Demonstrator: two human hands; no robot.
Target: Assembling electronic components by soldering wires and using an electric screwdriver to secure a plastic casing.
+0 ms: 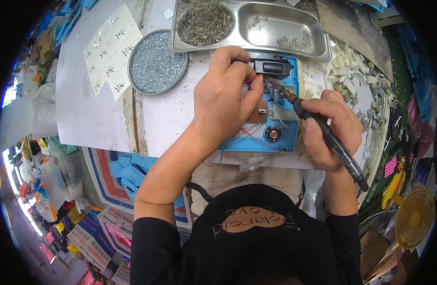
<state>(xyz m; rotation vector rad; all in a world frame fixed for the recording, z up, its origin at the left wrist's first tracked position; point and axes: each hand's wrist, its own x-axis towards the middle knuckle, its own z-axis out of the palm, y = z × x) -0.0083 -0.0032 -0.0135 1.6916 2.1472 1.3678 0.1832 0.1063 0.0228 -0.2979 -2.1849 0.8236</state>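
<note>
On the bench in front of me lies an open light-blue plastic housing [291,137] with a black module [271,68], a brown circuit board [259,117], a small round speaker [273,134] and loose wires. My right hand [335,124] grips a black-handled soldering iron [333,141], whose metal tip reaches the wiring just below the black module. At the housing's upper left, my left hand [224,93] pinches a thin red wire [254,78] between thumb and fingers, close to the iron's tip. The exact joint under the tip is too small to make out.
A round dish of small screws [158,61] stands left of my hands. Behind the housing is a metal tray [251,46] with springs. White and grey plastic parts [352,71] are heaped on the right. A yellow fan [414,218] stands lower right; blue housings [131,178] lie lower left.
</note>
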